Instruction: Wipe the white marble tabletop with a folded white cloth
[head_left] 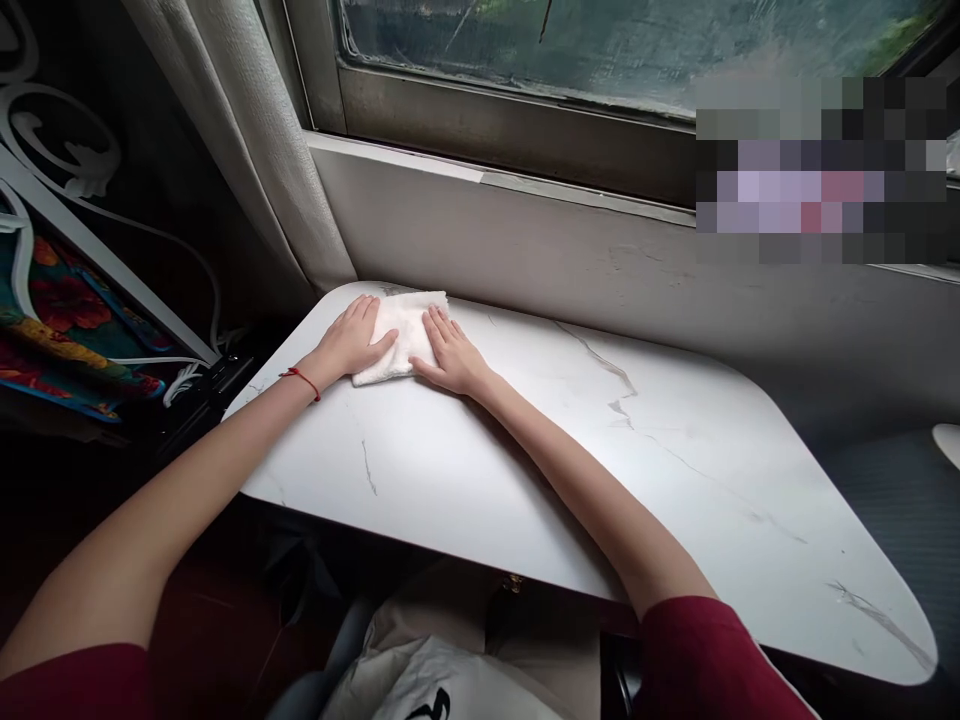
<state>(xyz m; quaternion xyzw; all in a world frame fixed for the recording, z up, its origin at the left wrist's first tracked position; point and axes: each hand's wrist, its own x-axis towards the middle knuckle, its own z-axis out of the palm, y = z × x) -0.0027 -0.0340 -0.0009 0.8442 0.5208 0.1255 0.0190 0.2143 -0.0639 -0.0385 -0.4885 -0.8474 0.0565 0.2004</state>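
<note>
A folded white cloth [400, 318] lies flat near the far left corner of a white marble-patterned table [525, 460]. My left hand [352, 338] presses on the cloth's left side, fingers stretched out and thumb pointing inward. On the cloth's right side rests my right hand [448, 355], also flat, with its fingers extended. Both hands are open on top of the cloth rather than wrapped round it. A thin red string bracelet [304, 382] circles my left wrist.
Behind the table rises a pale wall [525, 250] below a window [600, 50]. A light curtain [247, 130] hangs at the far left. White scrolled metalwork [67, 140] and a colourful floral fabric [67, 330] stand left of the table. A blurred patch covers the upper right.
</note>
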